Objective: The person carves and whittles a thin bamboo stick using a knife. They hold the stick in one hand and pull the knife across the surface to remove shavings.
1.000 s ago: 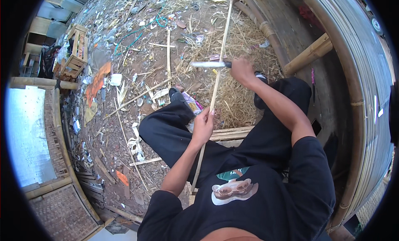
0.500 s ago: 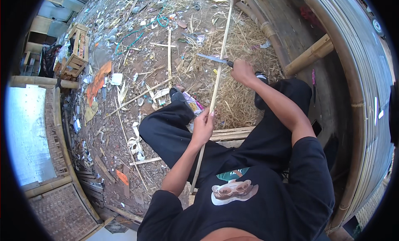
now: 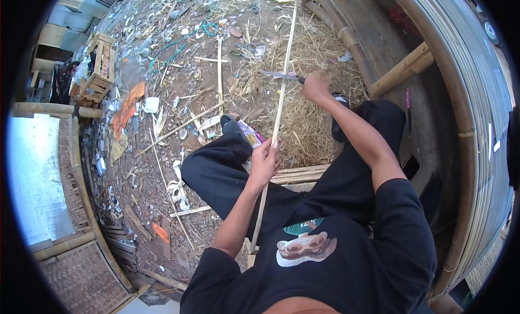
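Observation:
A long, pale bamboo strip (image 3: 282,95) runs from beside my body, over my lap, out toward the straw on the ground. My left hand (image 3: 264,159) is closed around it near its middle. In my right hand (image 3: 316,88) is a knife (image 3: 284,76) with a dark handle, its blade pointing left. The blade lies across the strip, well beyond my left hand. Whether the edge cuts into the bamboo cannot be made out.
Dry straw and shavings (image 3: 314,130) cover the ground ahead. Loose bamboo sticks (image 3: 181,127) and litter lie to the left, with a wooden crate (image 3: 102,69) at the far left. A bamboo frame (image 3: 460,113) stands close on my right. Below my lap is a wooden slat (image 3: 298,176).
The strip's far end has shifted slightly left. The knife and my right hand have moved only a little; my left hand keeps its hold.

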Tool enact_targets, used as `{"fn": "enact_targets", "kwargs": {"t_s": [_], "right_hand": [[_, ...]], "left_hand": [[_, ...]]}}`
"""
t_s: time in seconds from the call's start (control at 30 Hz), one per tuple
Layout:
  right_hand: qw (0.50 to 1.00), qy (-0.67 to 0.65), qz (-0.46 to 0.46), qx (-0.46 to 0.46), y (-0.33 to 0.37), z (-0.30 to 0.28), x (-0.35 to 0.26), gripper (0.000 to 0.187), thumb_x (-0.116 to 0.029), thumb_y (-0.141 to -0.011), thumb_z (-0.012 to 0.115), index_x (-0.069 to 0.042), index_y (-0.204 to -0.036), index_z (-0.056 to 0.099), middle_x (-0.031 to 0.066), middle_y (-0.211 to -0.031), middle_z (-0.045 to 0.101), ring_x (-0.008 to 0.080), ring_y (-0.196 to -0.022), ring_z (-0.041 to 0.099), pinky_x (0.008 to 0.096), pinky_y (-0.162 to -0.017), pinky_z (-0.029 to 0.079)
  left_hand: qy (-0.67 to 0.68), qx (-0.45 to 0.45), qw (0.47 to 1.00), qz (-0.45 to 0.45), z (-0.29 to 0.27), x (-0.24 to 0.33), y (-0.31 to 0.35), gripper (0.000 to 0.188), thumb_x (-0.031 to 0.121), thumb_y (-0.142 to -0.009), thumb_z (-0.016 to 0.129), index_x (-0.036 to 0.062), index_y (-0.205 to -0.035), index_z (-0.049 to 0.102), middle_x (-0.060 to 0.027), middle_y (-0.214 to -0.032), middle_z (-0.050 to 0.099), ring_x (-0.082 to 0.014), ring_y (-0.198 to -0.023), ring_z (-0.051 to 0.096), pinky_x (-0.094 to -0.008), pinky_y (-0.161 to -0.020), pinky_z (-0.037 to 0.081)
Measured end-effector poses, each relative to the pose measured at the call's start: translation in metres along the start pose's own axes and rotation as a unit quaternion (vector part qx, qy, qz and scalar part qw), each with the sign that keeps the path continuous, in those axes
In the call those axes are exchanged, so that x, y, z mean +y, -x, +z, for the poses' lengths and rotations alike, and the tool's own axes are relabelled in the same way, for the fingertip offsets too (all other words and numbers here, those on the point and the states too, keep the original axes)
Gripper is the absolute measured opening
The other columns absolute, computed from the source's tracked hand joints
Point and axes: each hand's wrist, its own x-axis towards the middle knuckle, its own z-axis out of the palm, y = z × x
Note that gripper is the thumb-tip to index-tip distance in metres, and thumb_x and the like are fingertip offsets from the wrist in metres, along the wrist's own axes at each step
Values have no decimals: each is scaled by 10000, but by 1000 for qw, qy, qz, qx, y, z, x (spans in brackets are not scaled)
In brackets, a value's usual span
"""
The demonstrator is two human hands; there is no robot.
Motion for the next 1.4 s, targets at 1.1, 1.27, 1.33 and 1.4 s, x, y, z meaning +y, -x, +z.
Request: {"fn": "enact_targets", "kwargs": {"t_s": [1.1,1.27,1.33,1.4], "right_hand": [[989,-94,86,-79,-24,-11,-14,142,-88,-739,555,13,-782,645,215,-756,646,346,-728,662,428,-655,531],[699,-426,212,-533,4,15,-19,181,-86,-740,566,67,-818,625,226,-767,641,340,-725,663,424,-617,530],[833,-324,117,-434,24,-15,-48,177,-84,-742,560,74,-801,612,220,-740,633,336,-709,661,429,-610,529],[930,-204,19,-307,38,-32,-54,174,-83,-744,555,80,-784,599,213,-714,624,332,-693,660,434,-603,529]], "left_hand": [[7,4,1000,-11,-5,14,-6,238,177,-985,411,35,-1149,508,76,-532,297,-15,-368,266,-201,-332,209],[8,3,999,-42,-15,7,-2,246,183,-984,420,41,-1166,506,83,-527,284,-13,-369,245,-200,-337,185],[17,10,998,-53,-20,5,3,248,185,-983,422,43,-1167,507,86,-527,282,-11,-368,240,-199,-337,181],[23,27,999,-15,-20,7,5,242,185,-982,426,46,-1160,514,87,-530,286,-13,-370,239,-198,-338,185]]}}
